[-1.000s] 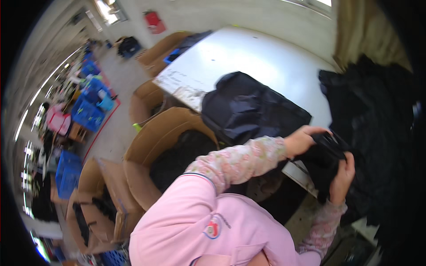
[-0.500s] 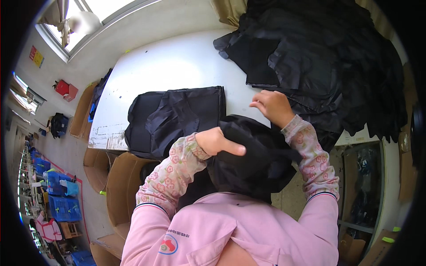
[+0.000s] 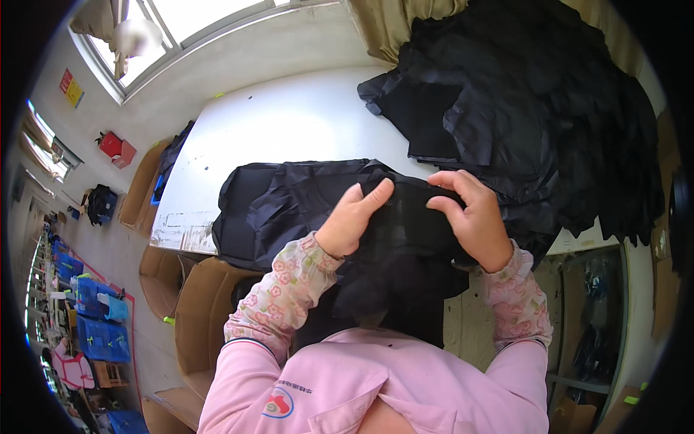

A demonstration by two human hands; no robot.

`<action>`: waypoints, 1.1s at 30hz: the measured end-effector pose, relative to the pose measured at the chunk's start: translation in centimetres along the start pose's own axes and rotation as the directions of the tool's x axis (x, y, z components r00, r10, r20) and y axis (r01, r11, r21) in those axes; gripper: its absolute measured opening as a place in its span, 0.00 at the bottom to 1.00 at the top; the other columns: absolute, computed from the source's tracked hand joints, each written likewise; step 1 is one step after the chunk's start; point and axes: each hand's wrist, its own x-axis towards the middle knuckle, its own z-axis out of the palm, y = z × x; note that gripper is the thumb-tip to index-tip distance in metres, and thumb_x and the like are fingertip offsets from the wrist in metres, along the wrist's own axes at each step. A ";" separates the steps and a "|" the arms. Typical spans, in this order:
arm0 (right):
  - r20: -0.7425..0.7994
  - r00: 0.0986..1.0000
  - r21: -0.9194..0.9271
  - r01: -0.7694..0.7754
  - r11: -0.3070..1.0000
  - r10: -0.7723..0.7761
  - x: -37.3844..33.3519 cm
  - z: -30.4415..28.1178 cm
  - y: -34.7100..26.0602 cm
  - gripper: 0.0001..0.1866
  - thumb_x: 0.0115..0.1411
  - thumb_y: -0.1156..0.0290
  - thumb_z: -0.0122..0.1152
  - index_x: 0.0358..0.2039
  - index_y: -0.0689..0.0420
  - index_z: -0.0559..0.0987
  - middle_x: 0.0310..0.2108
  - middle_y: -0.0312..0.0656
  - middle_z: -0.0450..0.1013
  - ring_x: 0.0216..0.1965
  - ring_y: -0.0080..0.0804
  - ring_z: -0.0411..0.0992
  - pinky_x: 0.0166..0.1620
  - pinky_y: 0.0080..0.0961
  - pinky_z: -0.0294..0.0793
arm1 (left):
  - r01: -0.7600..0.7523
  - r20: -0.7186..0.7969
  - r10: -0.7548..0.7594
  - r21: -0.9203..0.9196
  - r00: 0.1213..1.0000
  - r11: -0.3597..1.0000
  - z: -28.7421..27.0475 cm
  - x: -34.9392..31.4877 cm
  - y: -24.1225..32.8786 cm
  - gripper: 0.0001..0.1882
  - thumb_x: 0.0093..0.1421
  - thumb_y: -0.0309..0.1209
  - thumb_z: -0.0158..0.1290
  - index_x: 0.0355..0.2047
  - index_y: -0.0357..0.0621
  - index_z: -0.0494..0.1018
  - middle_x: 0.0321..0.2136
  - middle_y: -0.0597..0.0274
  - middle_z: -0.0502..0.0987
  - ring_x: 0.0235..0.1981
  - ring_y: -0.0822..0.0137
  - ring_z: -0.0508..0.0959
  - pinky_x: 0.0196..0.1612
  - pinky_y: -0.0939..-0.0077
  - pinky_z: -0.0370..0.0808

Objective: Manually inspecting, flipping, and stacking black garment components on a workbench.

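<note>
Clamped between the thumb and hidden fingers of our left hand (image 3: 348, 223), in the head view, is a black cloth piece (image 3: 408, 231), hanging before our chest at the near edge of the white table (image 3: 303, 116). Our right hand (image 3: 442, 192) has thumb and forefinger apart by its upper edge; we cannot tell whether they touch it. Folded black fabric (image 3: 271, 206) lies left, a black fabric heap (image 3: 535, 94) right.

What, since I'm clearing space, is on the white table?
On the white table: a black fabric piece near the left hand and a larger black pile at right. The tabletop beneath them is covered.
</note>
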 end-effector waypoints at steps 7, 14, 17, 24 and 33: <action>0.152 0.987 -0.031 0.066 0.997 -0.061 -0.2 -1.6 0.5 0.08 0.58 0.74 0.60 0.38 0.63 0.77 0.32 0.48 0.74 0.31 0.43 0.73 0.36 0.26 0.71 | -0.229 0.058 0.241 -0.160 0.969 0.960 -3.1 -0.7 3.3 0.08 0.66 0.32 0.51 0.38 0.40 0.75 0.33 0.63 0.80 0.33 0.73 0.79 0.38 0.79 0.77; 0.070 0.994 0.242 -0.095 0.966 0.080 4.7 -6.0 -1.9 0.06 0.61 0.73 0.61 0.35 0.62 0.76 0.30 0.28 0.72 0.34 0.12 0.68 0.39 0.12 0.67 | -0.245 0.070 0.237 0.135 0.969 0.960 -9.0 1.3 0.8 0.22 0.68 0.46 0.44 0.49 0.41 0.71 0.42 0.64 0.77 0.45 0.74 0.75 0.50 0.77 0.70; -0.031 0.994 0.460 -0.080 0.885 0.106 7.3 -8.1 -2.4 0.09 0.63 0.68 0.59 0.39 0.60 0.79 0.32 0.29 0.74 0.36 0.12 0.70 0.42 0.11 0.68 | -0.100 0.087 0.095 0.062 0.992 0.993 -11.3 -1.3 -4.4 0.37 0.65 0.59 0.39 0.62 0.41 0.60 0.53 0.60 0.72 0.55 0.66 0.70 0.59 0.68 0.65; -0.115 0.967 0.795 -0.046 0.605 0.225 9.0 -8.1 -8.4 0.10 0.66 0.68 0.52 0.35 0.62 0.77 0.30 0.42 0.77 0.28 0.26 0.75 0.36 0.23 0.76 | 0.106 0.463 0.053 -0.309 0.885 0.945 -8.5 -2.9 -11.9 0.40 0.63 0.60 0.42 0.68 0.50 0.49 0.64 0.59 0.60 0.64 0.60 0.62 0.64 0.58 0.59; -0.212 0.967 0.792 0.087 0.604 0.139 10.1 -8.2 -7.3 0.13 0.68 0.64 0.49 0.38 0.62 0.76 0.32 0.39 0.77 0.30 0.26 0.76 0.36 0.22 0.76 | 0.316 0.479 -0.039 -0.512 0.877 0.799 -4.3 -3.7 -13.6 0.32 0.63 0.51 0.51 0.63 0.55 0.60 0.62 0.61 0.64 0.62 0.62 0.64 0.64 0.58 0.59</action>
